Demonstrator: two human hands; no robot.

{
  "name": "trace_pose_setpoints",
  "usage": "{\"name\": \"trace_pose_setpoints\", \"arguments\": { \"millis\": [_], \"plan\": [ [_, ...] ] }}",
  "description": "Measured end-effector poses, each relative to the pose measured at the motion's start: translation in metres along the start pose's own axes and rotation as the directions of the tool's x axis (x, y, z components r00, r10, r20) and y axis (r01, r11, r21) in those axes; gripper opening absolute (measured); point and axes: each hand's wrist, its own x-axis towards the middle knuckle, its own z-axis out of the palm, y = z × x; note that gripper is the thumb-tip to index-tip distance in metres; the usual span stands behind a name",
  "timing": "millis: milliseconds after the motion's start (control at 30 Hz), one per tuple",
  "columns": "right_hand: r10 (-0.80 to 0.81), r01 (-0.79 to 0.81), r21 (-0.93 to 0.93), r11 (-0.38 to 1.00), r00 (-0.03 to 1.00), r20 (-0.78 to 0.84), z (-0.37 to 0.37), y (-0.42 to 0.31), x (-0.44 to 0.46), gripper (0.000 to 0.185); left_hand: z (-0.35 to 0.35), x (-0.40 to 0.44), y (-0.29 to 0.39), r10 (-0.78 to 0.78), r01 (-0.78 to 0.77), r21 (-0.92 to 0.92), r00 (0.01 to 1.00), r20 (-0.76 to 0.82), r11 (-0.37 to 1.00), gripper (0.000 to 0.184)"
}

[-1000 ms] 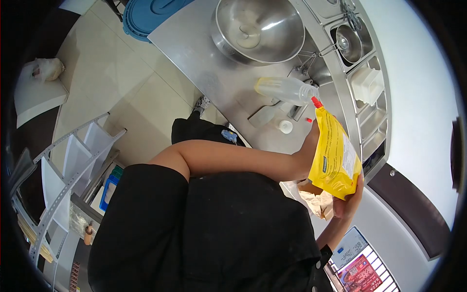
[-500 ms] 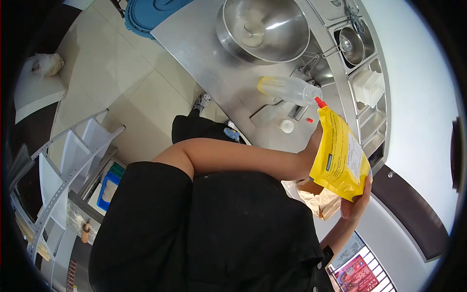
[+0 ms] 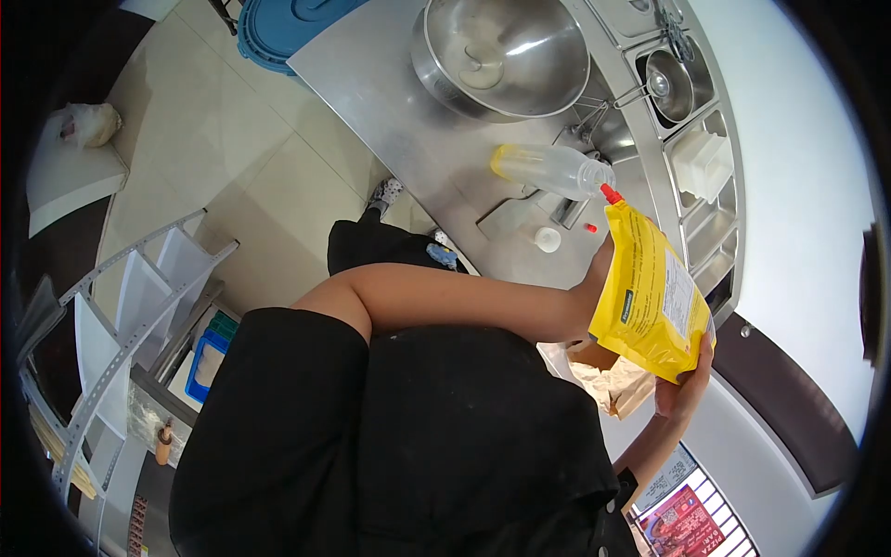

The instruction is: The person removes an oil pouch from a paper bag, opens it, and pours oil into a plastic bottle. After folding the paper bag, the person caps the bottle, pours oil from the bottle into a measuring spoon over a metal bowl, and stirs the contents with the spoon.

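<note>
My right hand (image 3: 685,376) grips the bottom end of a yellow spouted pouch (image 3: 650,297), which is tilted with its red spout (image 3: 611,193) at the mouth of a clear plastic bottle (image 3: 552,172). Some yellow stuff shows at the bottle's base. My left hand (image 3: 600,269) is closed on the pouch's near side, close to the spout end, its fingers mostly hidden behind the pouch. On the steel counter beside the bottle lie a white round lid (image 3: 548,239) and a small red cap (image 3: 591,228).
A large steel bowl (image 3: 506,56) stands on the steel counter (image 3: 371,84). Along the back run inset metal pans (image 3: 715,241), one holding a small strainer or pot (image 3: 670,88). A crumpled brown paper bag (image 3: 613,385) is below the pouch. A blue lidded bin (image 3: 288,32) stands past the counter's corner.
The pouch's lower end and my right hand have shifted very slightly. The spout stays at the bottle's mouth, and the rest looks the same.
</note>
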Motion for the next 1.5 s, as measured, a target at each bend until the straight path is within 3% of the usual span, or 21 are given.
{"name": "trace_pose_setpoints", "arguments": {
  "millis": [133,300,733,867,1000,1133,1500],
  "plan": [
    [-0.022,0.022,0.019,1.000,1.000,-0.005,0.003,-0.001,-0.001,0.043,0.013,0.000,0.001,-0.037,0.057,0.068,0.964,-0.263,0.996,0.029],
    [-0.014,0.015,0.027,1.000,1.000,-0.021,-0.009,0.003,0.006,0.047,0.024,-0.008,0.011,-0.148,0.150,-0.020,0.932,-0.331,0.988,0.031],
    [-0.067,0.066,0.081,0.995,0.998,0.003,-0.006,-0.002,0.008,0.044,0.012,-0.004,0.001,-0.267,0.303,0.076,0.914,-0.306,0.950,0.032],
    [-0.092,0.092,0.004,0.996,0.995,-0.041,-0.003,-0.003,0.010,0.045,0.008,-0.003,0.000,-0.332,0.388,0.133,0.888,-0.318,0.912,0.032],
    [-0.069,0.071,0.083,0.994,0.997,-0.026,-0.008,-0.001,0.014,0.046,0.001,0.000,-0.005,-0.411,0.486,0.170,0.845,-0.343,0.857,0.033],
    [-0.057,0.059,0.041,0.997,0.998,-0.039,-0.002,-0.005,0.011,0.048,-0.003,0.001,-0.005,-0.486,0.560,0.162,0.804,-0.342,0.813,0.034],
    [-0.062,0.062,-0.006,0.998,0.997,-0.049,-0.003,-0.010,0.009,0.051,-0.010,0.004,0.001,-0.520,0.566,0.123,0.809,-0.274,0.815,0.035]
  ]
}}
